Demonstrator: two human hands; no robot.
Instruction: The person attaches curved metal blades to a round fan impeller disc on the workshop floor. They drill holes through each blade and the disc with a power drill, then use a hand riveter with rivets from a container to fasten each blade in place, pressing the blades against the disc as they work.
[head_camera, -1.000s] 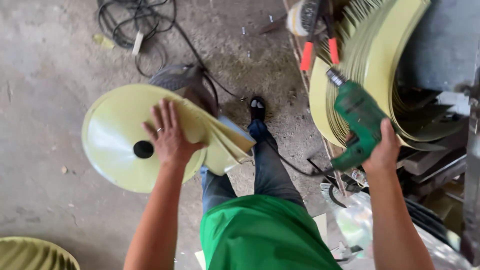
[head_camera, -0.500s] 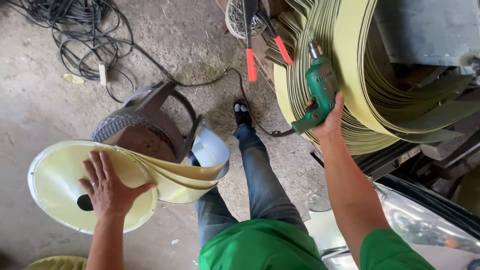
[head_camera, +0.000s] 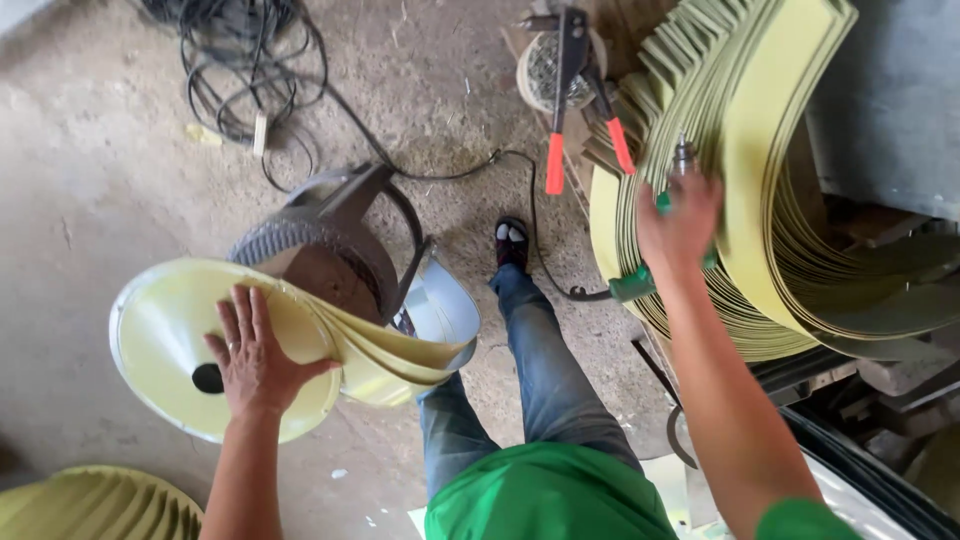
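Note:
My left hand (head_camera: 255, 350) lies flat, fingers spread, on a pale yellow metal disc (head_camera: 165, 330) with a dark centre hole. Several curved yellow blades (head_camera: 385, 355) fan out from the disc toward my knee. My right hand (head_camera: 680, 220) grips a green power drill (head_camera: 640, 285) and holds it against a big stack of curved yellow metal strips (head_camera: 780, 200) at the right. The drill's chuck pokes out above my fingers. My legs in blue jeans (head_camera: 530, 360) and a dark shoe (head_camera: 511, 242) are in the middle.
A grey round stand (head_camera: 320, 250) sits behind the disc. A riveter with orange handles (head_camera: 570, 100) lies over a tin (head_camera: 545, 70) at the top. Black cables (head_camera: 250, 60) coil on the concrete floor. Another yellow bladed part (head_camera: 90, 505) lies bottom left.
My left hand has carried the disc with blades down and to the left, off the stand. My right hand has lifted the drill up onto the stack of strips.

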